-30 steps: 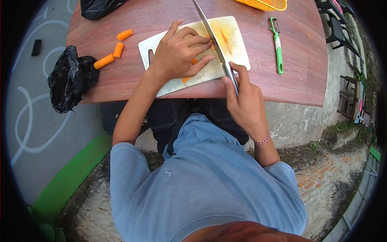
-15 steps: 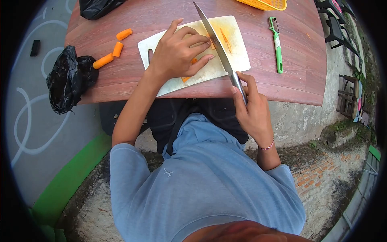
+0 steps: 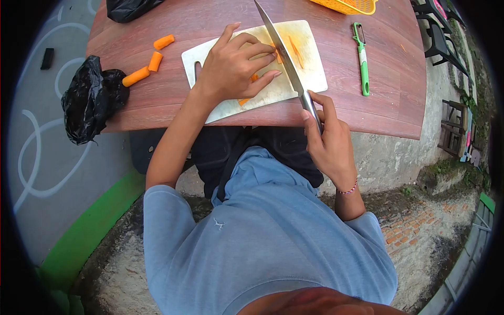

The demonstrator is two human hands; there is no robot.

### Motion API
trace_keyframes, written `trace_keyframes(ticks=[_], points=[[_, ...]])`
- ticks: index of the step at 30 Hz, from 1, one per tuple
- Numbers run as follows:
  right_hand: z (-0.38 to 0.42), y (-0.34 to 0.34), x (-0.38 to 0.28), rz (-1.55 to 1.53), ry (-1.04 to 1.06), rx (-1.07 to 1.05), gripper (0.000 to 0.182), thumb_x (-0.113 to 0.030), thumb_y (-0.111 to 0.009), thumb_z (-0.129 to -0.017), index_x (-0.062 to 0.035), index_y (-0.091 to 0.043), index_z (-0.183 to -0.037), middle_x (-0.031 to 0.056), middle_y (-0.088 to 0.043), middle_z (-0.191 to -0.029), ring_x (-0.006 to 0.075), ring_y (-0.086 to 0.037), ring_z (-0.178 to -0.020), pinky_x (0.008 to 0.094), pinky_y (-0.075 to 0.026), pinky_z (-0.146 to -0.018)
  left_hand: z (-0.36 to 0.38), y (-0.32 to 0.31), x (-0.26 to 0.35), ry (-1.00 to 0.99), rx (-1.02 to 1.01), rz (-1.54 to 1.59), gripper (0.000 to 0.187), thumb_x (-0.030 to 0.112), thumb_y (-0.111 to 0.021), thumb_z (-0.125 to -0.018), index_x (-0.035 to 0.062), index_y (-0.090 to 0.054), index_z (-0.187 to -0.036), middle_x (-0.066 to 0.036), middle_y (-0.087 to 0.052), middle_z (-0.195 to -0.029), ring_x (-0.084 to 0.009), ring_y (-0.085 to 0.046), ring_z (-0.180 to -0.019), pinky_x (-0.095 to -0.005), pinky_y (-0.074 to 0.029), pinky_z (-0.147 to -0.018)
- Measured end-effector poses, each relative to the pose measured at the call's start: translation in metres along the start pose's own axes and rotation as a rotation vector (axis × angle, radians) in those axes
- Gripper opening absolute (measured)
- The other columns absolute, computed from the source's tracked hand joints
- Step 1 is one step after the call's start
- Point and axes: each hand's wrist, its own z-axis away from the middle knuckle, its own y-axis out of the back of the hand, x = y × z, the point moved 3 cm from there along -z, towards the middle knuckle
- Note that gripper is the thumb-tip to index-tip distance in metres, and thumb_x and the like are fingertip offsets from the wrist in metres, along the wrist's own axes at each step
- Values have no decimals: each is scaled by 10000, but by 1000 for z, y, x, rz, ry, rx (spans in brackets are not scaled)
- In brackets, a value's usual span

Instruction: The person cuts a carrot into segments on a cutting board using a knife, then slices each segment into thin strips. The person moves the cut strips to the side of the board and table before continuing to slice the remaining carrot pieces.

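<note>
A white cutting board [image 3: 314, 71] lies tilted near the table's front edge. My right hand [image 3: 334, 144] is closed round the handle of a kitchen knife [image 3: 289, 62], whose blade slants up and left across the board. Against the blade's left side, the bent fingertips of my left hand [image 3: 233, 68] press on a carrot piece [image 3: 278, 55], mostly hidden beneath them. Thin carrot strips [image 3: 296, 51] rest on the board right of the blade. More bits of carrot [image 3: 243, 101] show under my left palm and thumb.
Three carrot chunks [image 3: 136, 76] lie on the reddish wooden table [image 3: 391, 79], left of the board. A black plastic bag [image 3: 89, 100] hangs over the left edge; another black bag [image 3: 128, 8] sits at the back. To the right are a green-handled peeler [image 3: 363, 65] and a yellow basket [image 3: 357, 7].
Both hands and the knife hold nearly the same pose. The whole view has shifted very slightly.
</note>
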Motion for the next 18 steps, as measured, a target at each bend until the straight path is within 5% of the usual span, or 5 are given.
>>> trace_keyframes(ticks=[11, 18], points=[[11, 2, -1, -17, -94, -44, 330, -190, -608, -1086, -44, -536, -1373, 222, -681, -767, 445, -706, -697, 486, -501, -605, 2, -5, -1, -21, 21, -34, 330, 441, -791, -925, 125, -862, -985, -10, -809, -1067, -197, -710, -1070, -562, -426, -1167], [10, -2, -1, 7, -102, -47, 343, -182, -605, -1083, -37, -520, -1383, 239, -682, -772, 463, -703, -702, 504, -501, -609, 1, -3, -1, -21, 18, -20, 287, 340, -863, -862, 129, -851, -1056, -16, -804, -1056, -204, -723, -1040, -559, -436, -1179]])
